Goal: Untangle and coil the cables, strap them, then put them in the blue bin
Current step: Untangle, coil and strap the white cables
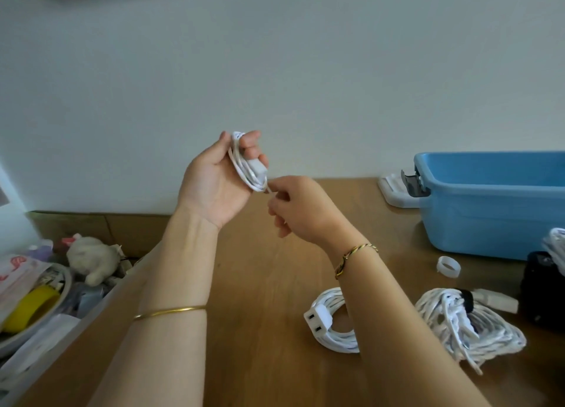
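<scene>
The wooden worktop (260,284) fills the lower part of the view. On its far right side stands the blue bin (489,217), and no cable shows inside it. In front of the bin lies a loose white cable bundle (458,327) with a black strap round it. Beside it lies a coiled white cable (333,338), partly behind the right forearm. The left hand (214,183) is raised above the worktop, its fingers curled round a small white cable coil (244,168). The right hand (299,208) pinches the free end of this coil (just below the left fingers). A small white ring (448,266) lies near the bin
</scene>
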{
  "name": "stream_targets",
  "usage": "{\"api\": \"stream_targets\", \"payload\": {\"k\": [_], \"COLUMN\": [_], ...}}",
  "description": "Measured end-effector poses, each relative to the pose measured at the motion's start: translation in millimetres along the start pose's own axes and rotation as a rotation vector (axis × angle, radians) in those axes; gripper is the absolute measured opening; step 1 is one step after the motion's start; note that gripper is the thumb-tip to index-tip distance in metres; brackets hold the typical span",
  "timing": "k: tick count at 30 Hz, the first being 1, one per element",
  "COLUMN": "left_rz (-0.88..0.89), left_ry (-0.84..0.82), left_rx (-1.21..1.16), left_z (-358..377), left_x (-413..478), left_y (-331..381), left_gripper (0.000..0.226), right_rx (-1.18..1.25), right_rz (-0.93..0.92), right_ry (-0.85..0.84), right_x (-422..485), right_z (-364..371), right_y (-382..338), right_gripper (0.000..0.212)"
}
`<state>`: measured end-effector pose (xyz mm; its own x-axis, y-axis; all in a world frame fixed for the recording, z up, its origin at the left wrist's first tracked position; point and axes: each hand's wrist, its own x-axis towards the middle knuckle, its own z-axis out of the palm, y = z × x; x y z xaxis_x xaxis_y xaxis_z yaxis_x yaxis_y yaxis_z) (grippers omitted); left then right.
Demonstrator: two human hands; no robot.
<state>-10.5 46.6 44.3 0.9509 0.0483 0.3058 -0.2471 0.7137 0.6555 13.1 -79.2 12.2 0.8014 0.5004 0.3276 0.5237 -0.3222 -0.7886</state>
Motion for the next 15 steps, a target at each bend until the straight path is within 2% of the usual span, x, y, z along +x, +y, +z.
{"api": "stream_targets", "payload": {"k": [2,7,13,15], "left_rz": [0.092,0.278,0.358,0.353], "left_ry": [0.056,0.257,0.281,0.268], "left_rx": [0.075,0.33,0.728,0.888], "left_z": [-1.4,-7.1,-7.3,-6.8], "left_x": [2.5,6.2,6.9,5.8], "left_y": [-0.4,-6.0,-15.7,-17.4], "left_gripper": [0.026,0.022,0.02,0.023], "right_rx": [-0.059,-0.142,-0.087,-0.064], "right_rz": [0.005,-0.035,-0.106,-0.138], "right_ry": [-0.068,-0.143,-0.015,0.042], "right_x": [-0.3,-4.9,-6.7,-8.6], "right_z": [0.5,-2.0,-5.3,-6.2], "right_y": [-3.5,-15.5,-26.3,-27.7], "right_gripper": [0.015,0.017,0.011,0.021]}}
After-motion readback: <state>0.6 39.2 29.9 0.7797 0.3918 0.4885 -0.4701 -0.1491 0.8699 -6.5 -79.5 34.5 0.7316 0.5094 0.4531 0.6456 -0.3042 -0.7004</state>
